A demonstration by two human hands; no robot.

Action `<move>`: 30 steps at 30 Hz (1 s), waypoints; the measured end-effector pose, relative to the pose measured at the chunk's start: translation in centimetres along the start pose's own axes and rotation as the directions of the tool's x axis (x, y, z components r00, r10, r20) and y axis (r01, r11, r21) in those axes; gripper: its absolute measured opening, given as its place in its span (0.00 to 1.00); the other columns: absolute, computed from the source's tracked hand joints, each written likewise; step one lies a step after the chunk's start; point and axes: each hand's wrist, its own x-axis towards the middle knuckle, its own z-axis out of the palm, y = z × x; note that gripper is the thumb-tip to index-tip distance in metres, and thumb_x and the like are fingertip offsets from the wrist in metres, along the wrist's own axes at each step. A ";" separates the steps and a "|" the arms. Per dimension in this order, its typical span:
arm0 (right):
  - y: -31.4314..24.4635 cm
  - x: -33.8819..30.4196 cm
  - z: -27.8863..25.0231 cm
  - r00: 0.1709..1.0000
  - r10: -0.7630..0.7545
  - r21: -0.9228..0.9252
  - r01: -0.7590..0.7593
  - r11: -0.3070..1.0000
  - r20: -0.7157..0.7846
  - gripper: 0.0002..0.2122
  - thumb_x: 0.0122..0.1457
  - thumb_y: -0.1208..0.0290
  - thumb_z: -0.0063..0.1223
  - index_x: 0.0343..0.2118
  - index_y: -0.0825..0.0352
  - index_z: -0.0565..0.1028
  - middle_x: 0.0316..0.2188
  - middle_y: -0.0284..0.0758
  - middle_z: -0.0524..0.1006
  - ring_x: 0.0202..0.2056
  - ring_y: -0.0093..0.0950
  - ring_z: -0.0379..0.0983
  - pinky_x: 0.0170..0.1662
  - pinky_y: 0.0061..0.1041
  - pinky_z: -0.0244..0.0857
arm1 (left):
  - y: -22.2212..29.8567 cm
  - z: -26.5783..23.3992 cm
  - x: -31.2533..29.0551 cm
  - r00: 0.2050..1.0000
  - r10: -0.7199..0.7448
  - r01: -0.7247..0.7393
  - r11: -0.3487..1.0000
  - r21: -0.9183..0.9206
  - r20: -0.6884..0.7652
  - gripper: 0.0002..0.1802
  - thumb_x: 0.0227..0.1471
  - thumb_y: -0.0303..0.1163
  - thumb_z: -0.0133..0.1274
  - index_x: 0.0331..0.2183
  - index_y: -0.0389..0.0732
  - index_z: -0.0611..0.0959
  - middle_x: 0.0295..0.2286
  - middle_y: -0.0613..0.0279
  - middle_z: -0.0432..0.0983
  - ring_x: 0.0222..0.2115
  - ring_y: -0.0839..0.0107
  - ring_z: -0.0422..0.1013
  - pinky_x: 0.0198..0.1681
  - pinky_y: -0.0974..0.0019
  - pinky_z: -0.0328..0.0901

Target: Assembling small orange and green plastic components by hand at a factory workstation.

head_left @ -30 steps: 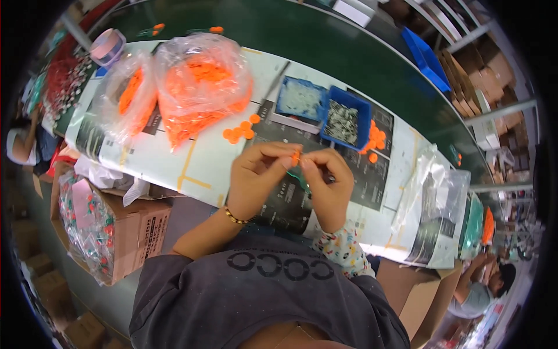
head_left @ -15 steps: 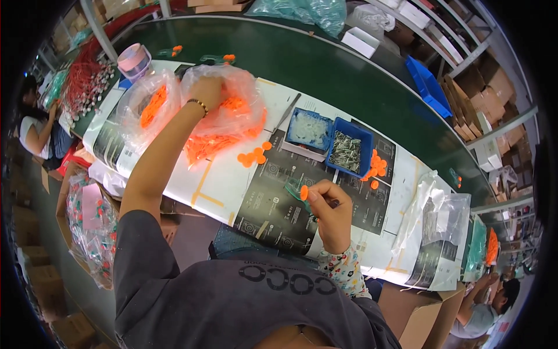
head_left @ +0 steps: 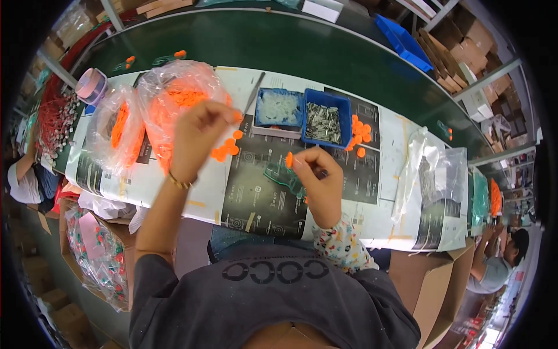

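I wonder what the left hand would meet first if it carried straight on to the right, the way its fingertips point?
Probably the thin grey tool, with the blue tray of whitish material just beyond. The left hand seems raised, though, so depth is unclear and it may pass over the tool.

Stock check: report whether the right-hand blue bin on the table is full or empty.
Partly filled: silvery metal parts lie inside the bin, bare wall showing above them.
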 end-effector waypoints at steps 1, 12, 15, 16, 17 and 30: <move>0.0 0.1 0.3 0.997 -0.073 -0.060 0.072 0.996 -0.014 0.03 0.55 0.77 0.55 0.27 0.69 0.74 0.23 0.24 0.70 0.20 0.11 0.56 0.22 0.11 0.47 | 0.3 2.0 -1.7 0.998 -0.058 0.059 0.996 -0.073 0.016 0.02 0.52 0.21 0.52 0.31 0.35 0.77 0.33 0.59 0.78 0.33 0.76 0.74 0.40 0.72 0.68; 0.0 -0.9 1.3 0.898 -0.425 -0.353 0.364 0.862 -0.112 0.04 0.49 0.82 0.58 0.26 0.69 0.75 0.22 0.29 0.71 0.19 0.13 0.59 0.21 0.13 0.51 | -0.6 10.6 -7.0 0.976 -0.099 -0.012 0.864 -0.504 -0.193 0.02 0.52 0.18 0.51 0.32 0.32 0.75 0.37 0.48 0.77 0.36 0.72 0.74 0.42 0.71 0.68; 0.1 -1.1 1.5 0.862 -0.486 -0.391 0.402 0.828 -0.145 0.04 0.48 0.82 0.59 0.26 0.69 0.74 0.21 0.29 0.71 0.18 0.13 0.59 0.20 0.13 0.51 | -0.6 10.9 -7.3 0.970 -0.086 -0.033 0.878 -0.478 -0.226 0.03 0.52 0.17 0.52 0.32 0.32 0.75 0.38 0.47 0.77 0.36 0.71 0.74 0.42 0.71 0.68; 0.1 -1.2 1.5 0.861 -0.487 -0.387 0.404 0.829 -0.144 0.04 0.48 0.82 0.59 0.26 0.69 0.74 0.21 0.29 0.71 0.18 0.13 0.59 0.20 0.13 0.51 | -0.6 11.0 -7.4 0.967 -0.083 -0.037 0.890 -0.454 -0.242 0.04 0.51 0.17 0.52 0.32 0.32 0.75 0.38 0.47 0.76 0.37 0.71 0.74 0.42 0.71 0.68; 0.1 -1.2 1.6 0.864 -0.481 -0.383 0.400 0.833 -0.145 0.04 0.48 0.82 0.59 0.26 0.69 0.74 0.21 0.29 0.71 0.18 0.13 0.59 0.20 0.13 0.51 | -0.6 10.9 -7.6 0.963 -0.078 -0.042 0.902 -0.429 -0.258 0.04 0.51 0.17 0.52 0.32 0.32 0.75 0.38 0.47 0.76 0.37 0.70 0.74 0.43 0.70 0.68; 0.5 -1.5 1.5 0.875 -0.467 -0.392 0.388 0.834 -0.127 0.05 0.49 0.83 0.58 0.27 0.68 0.73 0.21 0.30 0.70 0.18 0.14 0.59 0.21 0.14 0.53 | -0.6 11.4 -8.0 0.972 0.087 -0.160 0.923 -0.350 -0.217 0.07 0.50 0.17 0.53 0.35 0.33 0.75 0.42 0.47 0.73 0.43 0.68 0.72 0.46 0.68 0.67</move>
